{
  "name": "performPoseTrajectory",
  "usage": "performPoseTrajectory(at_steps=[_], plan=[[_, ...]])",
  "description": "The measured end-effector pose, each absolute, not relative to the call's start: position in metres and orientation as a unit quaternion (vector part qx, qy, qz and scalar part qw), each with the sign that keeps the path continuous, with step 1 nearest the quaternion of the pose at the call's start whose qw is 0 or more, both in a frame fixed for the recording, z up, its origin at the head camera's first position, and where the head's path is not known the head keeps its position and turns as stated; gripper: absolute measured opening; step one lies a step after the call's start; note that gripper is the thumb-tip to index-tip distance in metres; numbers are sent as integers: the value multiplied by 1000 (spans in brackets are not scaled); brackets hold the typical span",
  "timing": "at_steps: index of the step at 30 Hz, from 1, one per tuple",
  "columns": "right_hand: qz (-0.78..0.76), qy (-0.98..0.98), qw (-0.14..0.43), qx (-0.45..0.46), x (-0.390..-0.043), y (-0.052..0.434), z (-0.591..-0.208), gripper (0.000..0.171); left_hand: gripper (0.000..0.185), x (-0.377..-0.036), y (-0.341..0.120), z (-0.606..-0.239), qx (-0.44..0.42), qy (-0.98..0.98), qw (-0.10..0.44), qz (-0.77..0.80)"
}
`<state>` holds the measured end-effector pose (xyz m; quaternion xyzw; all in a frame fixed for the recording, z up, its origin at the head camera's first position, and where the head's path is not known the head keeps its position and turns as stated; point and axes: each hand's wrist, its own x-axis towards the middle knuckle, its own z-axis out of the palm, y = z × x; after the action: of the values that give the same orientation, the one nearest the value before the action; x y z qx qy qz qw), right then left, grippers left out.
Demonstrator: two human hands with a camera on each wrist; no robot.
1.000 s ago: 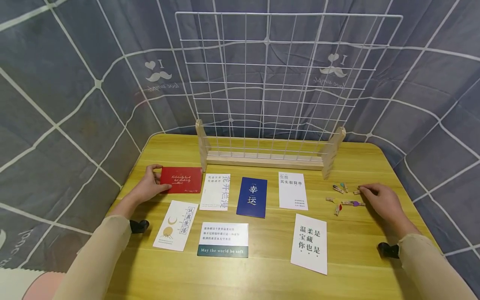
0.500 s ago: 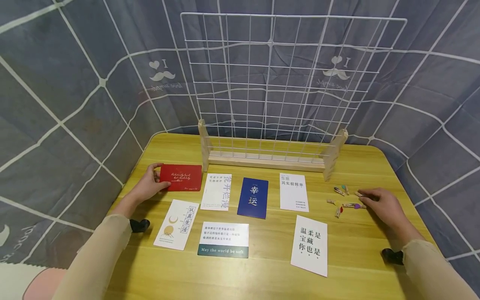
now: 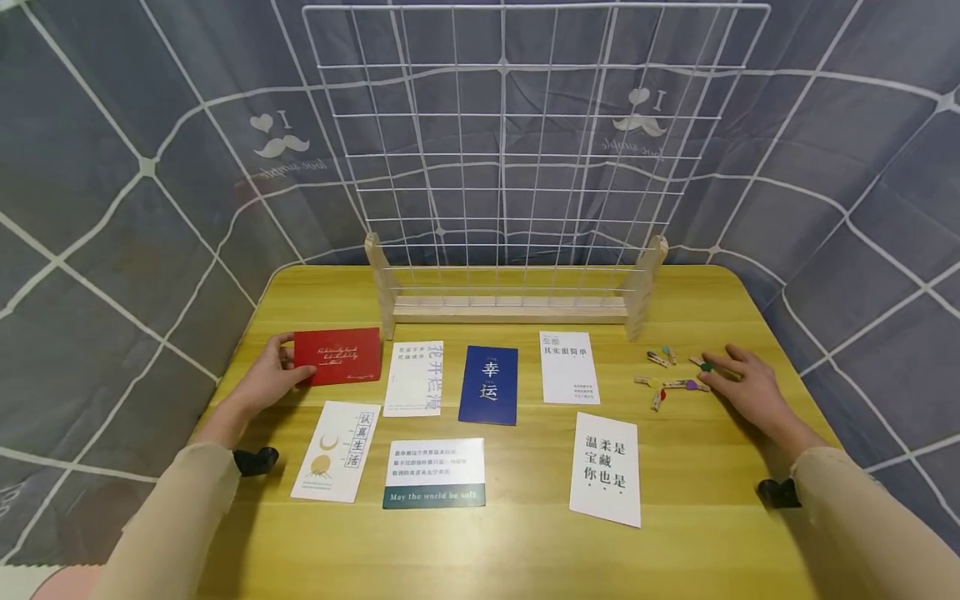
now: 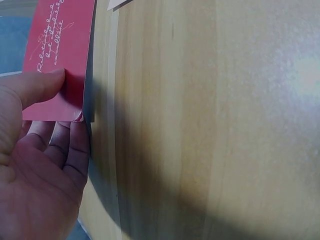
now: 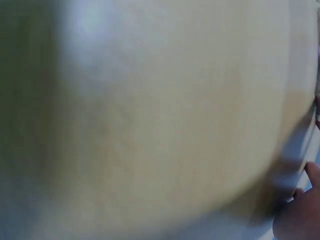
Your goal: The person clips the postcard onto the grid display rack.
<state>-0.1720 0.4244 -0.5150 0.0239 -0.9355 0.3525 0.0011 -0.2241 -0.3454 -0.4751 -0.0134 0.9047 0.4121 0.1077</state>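
A red card (image 3: pixel 337 357) with white script is gripped at its left end by my left hand (image 3: pixel 258 379). In the left wrist view, the thumb (image 4: pixel 45 86) lies on the card's printed face and the fingers (image 4: pixel 61 142) curl beneath it. Over at the right, my right hand (image 3: pixel 746 387) is at a small wooden clothespin with a green piece (image 3: pixel 706 367). Its thumb and forefinger stand apart around that clothespin. Several more clothespins (image 3: pixel 667 384) lie just left of the hand. The right wrist view is blurred and shows only part of the hand.
A white wire grid (image 3: pixel 504 158) stands in a wooden base (image 3: pixel 510 312) at the back of the table (image 3: pixel 517 558). Between my hands lie several cards, among them a blue card (image 3: pixel 488 385) and a white-and-green card (image 3: pixel 434 473). A grey patterned curtain (image 3: pixel 187 208) surrounds the table.
My right thumb and forefinger have spread, and the clothespin's green piece now shows between them. My left hand keeps hold of the red card. The head view has shifted slightly.
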Motion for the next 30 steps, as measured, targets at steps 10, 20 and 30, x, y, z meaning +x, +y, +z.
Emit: performPoseTrajectory(at_steps=[10, 20, 30], plan=[[334, -942, 15, 7, -175, 413, -509, 59, 62, -215, -354, -479, -26, 889, 80, 450], [342, -937, 67, -32, -146, 423, -511, 47, 53, -235, -329, -475, -26, 863, 62, 501], [314, -946, 42, -68, -164, 411, -517, 53, 51, -223, -340, -467, -58, 830, 31, 554]])
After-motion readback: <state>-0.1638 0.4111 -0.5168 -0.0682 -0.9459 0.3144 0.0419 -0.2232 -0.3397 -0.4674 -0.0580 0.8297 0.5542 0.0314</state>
